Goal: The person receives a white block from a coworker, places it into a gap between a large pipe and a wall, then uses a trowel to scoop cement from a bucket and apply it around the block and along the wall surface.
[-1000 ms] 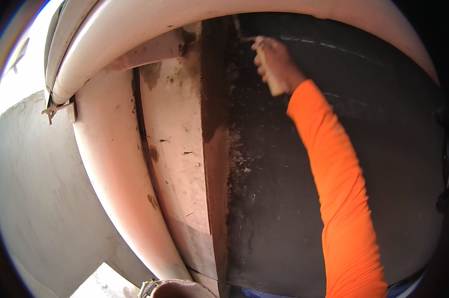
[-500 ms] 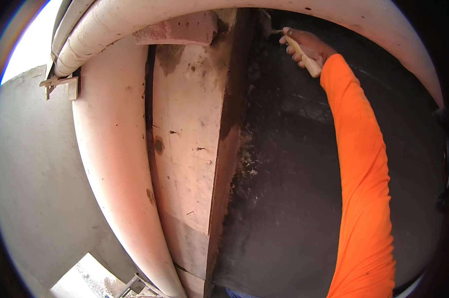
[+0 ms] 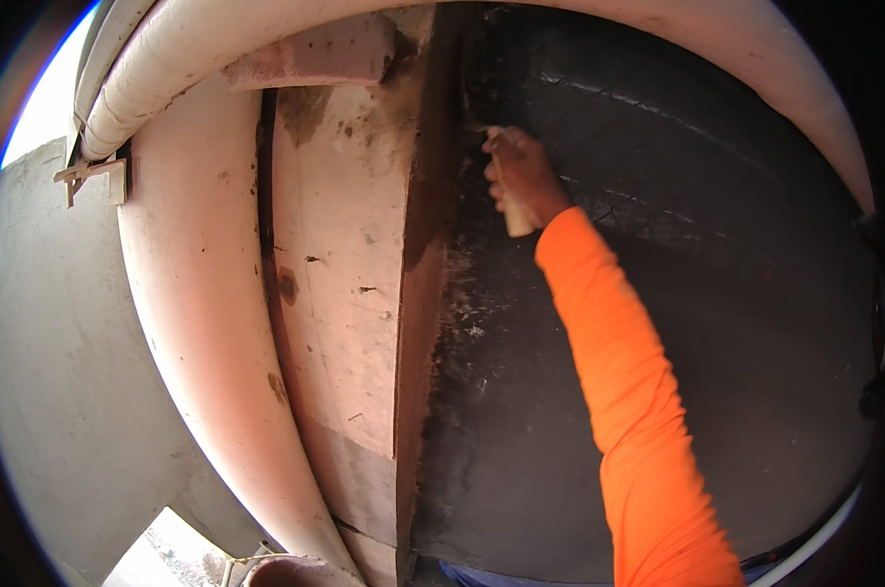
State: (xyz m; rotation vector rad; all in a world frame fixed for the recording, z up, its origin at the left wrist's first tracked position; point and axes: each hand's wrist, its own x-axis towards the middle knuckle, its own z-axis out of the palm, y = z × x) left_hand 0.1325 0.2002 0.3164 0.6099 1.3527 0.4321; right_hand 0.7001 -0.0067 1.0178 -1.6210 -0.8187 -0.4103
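My right hand (image 3: 529, 176) is closed around the wooden handle of a trowel (image 3: 518, 224), beside the upper part of a dark wall (image 3: 560, 391). The trowel's thin metal neck points up and left; its blade is hard to make out against the dark surface. It is close to the corner where the dark wall meets a pale concrete column (image 3: 345, 245). Rough, whitish patches (image 3: 467, 318) run down along that corner. An orange sleeve covers my right arm. My left hand is not in view.
A thick pale pipe (image 3: 198, 274) runs down left of the column, and another (image 3: 296, 29) crosses overhead. A small bracket (image 3: 95, 174) sits near their meeting. Behind stands a grey wall (image 3: 51, 342). The rim of a round container (image 3: 301, 567) shows at the bottom.
My right hand has moved down and to the left with the trowel, toward the column's corner. The view has shifted slightly, and the round container's rim now shows at the bottom.
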